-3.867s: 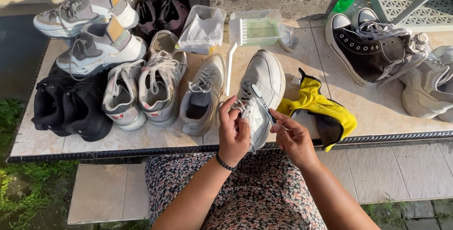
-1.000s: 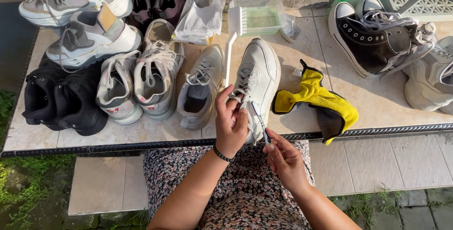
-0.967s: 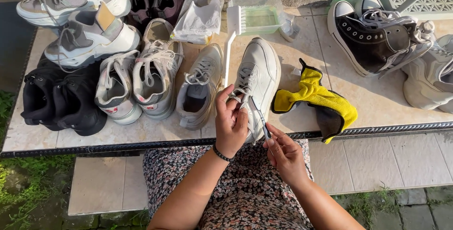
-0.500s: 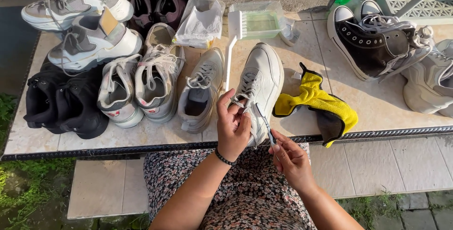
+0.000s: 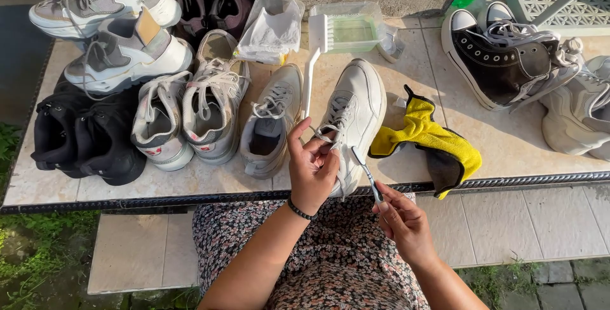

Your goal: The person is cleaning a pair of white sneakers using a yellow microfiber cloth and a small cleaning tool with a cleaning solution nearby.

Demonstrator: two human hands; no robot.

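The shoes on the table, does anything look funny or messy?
The yellow cloth lies crumpled, one end drooping over the table edge. The white sneaker has its lace pulled loose by the left hand and right hand.

Left hand (image 5: pixel 312 173): wearing a dark beaded bracelet (image 5: pixel 300 211) at the wrist.
Right hand (image 5: pixel 404 223): showing no jewellery.
Arms: showing bare, without sleeves.
Lap: wearing a dark dress (image 5: pixel 330 259) patterned with small pale flowers.
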